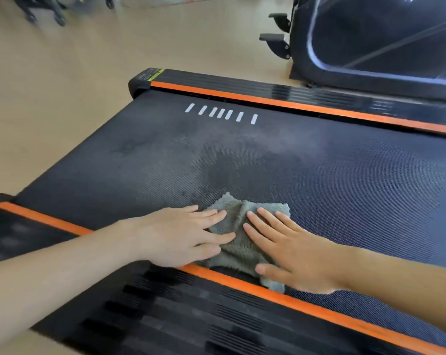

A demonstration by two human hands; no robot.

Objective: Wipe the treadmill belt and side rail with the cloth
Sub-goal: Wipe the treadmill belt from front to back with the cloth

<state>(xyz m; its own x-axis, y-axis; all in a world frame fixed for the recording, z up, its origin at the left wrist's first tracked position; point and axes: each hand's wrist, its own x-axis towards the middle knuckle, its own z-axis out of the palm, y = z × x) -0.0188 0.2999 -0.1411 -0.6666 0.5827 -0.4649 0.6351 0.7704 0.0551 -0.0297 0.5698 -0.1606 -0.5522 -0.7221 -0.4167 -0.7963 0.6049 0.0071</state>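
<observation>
A grey fluffy cloth (238, 245) lies bunched on the dark textured treadmill belt (319, 180), close to the near side rail (165, 303), which is black and ribbed with an orange stripe. My left hand (181, 234) presses flat on the cloth's left part, fingers spread. My right hand (291, 252) presses flat on its right part, thumb at the orange stripe. A darker damp-looking patch (232, 165) shows on the belt beyond the cloth. The far side rail (280, 97) runs along the belt's other edge.
White dash marks (220, 113) are printed near the belt's end. Beige floor (63, 98) surrounds the treadmill on the left. A black exercise machine (370, 39) stands beyond the far rail at upper right. Dark wheeled legs (45, 11) show at the top left.
</observation>
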